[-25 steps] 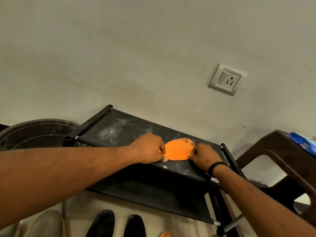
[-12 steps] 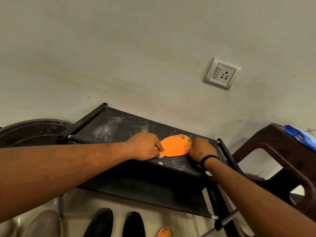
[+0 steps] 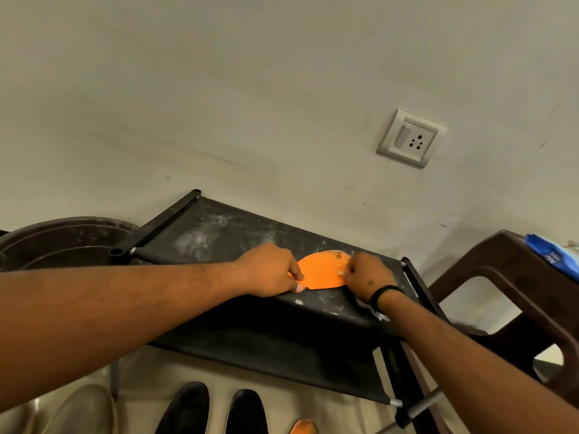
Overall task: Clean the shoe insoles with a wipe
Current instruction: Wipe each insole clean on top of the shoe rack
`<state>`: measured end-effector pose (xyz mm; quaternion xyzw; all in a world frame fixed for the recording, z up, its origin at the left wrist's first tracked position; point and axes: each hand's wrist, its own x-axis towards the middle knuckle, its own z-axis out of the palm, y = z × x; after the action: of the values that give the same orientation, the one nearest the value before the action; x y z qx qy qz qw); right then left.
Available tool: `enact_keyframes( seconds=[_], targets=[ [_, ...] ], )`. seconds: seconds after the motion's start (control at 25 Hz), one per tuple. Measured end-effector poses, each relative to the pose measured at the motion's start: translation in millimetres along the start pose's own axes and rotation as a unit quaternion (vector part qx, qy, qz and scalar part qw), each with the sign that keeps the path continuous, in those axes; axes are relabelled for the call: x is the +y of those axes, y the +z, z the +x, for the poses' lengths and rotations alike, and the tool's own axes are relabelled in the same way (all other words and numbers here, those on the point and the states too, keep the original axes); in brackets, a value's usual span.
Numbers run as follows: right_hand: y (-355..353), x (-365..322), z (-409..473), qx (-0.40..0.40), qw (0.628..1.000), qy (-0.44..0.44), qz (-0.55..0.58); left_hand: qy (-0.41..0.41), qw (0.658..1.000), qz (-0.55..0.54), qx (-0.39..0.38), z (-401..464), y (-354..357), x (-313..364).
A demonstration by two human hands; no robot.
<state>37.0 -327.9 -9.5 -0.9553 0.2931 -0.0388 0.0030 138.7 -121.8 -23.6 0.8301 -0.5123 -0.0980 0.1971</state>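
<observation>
Head view
Wall (image 3: pixel 219 104): pale, scuffed, carried a white switch-and-socket plate (image 3: pixel 411 138) up right.
Rack (image 3: pixel 250 324): black fabric shelf on a dark tube frame, stood against the wall, top dusted with white smears.
Insole (image 3: pixel 321 272): orange, lay flat on the rack's top shelf toward its right end, a few dark specks near its far tip.
Left hand (image 3: pixel 269 270): rested on the insole's left end, fingers curled down, thumb and fingertips pressed on its near edge.
Right hand (image 3: pixel 368 277): at the insole's right edge, fingers curled and pinched on something small and whitish; could not tell what. Black band at the wrist.
Basin (image 3: pixel 62 242): dark, round, left of the rack.
Stool (image 3: pixel 501 292): brown plastic, right of the rack, with a blue packet (image 3: pixel 551 255) on top.
Shoes (image 3: pixel 216 408): black pair on the floor below the rack, a grey shoe (image 3: pixel 81 408) to their left.
</observation>
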Motion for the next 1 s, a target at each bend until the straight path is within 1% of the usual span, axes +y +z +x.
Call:
enact_keyframes(
  seconds=[0.08,0.12,0.16,0.28,0.32,0.36,0.44,0.48,0.52,0.56,0.6,0.72,0.76,0.8,0.84,0.92,0.96,1.0],
  targets=[
    [-3,1,-2,0.016,0.999,0.031,-0.003,-0.001,1.0,0.0,0.001,1,-1,0],
    [-2,-6,-3,0.019,1.0,0.023,0.001,-0.002,1.0,0.0,0.001,1,0,-1],
    [0,-18,-4,0.011,1.0,0.007,0.006,-0.003,1.0,0.0,0.003,1,0,-1],
    [12,-51,-10,-0.033,0.993,-0.089,0.066,-0.002,1.0,0.0,0.01,0,2,-2],
    [12,-54,-10,-0.037,0.992,-0.1,0.073,-0.001,1.0,-0.003,0.013,0,2,-2],
    [10,-50,-9,-0.03,0.994,-0.089,0.054,-0.001,1.0,-0.005,0.014,0,2,-2],
    [2,-33,-4,0.001,1.0,-0.014,-0.014,-0.003,1.0,-0.006,0.011,-1,2,0],
    [-1,-23,-2,0.018,0.999,0.027,-0.03,-0.004,1.0,-0.004,0.009,-1,1,1],
    [-4,-17,-1,0.026,0.998,0.056,-0.029,-0.004,1.0,-0.001,0.008,-1,1,1],
    [-3,-19,1,0.026,0.998,0.06,-0.021,-0.005,1.0,0.001,0.007,-1,0,1],
    [-2,-26,1,0.023,0.999,0.034,-0.012,-0.007,1.0,0.002,0.006,-1,0,1],
    [10,-53,-7,-0.023,0.992,-0.107,0.054,-0.008,1.0,-0.002,0.011,-2,1,0],
    [11,-52,-6,-0.034,0.989,-0.13,0.064,-0.007,1.0,-0.005,0.012,-2,1,1],
    [8,-46,-3,-0.032,0.99,-0.125,0.053,-0.008,1.0,-0.007,0.013,-2,1,1],
    [4,-37,1,-0.02,0.995,-0.097,0.019,-0.007,1.0,-0.008,0.012,-2,0,2],
    [-1,-18,6,0.025,0.998,-0.012,-0.059,-0.008,1.0,-0.005,0.01,-3,0,2],
    [0,-12,8,0.042,0.997,0.018,-0.063,-0.007,1.0,-0.001,0.008,-2,0,2],
    [1,-13,7,0.05,0.997,0.025,-0.051,-0.007,1.0,0.0,0.008,-3,-1,2]
  ],
)
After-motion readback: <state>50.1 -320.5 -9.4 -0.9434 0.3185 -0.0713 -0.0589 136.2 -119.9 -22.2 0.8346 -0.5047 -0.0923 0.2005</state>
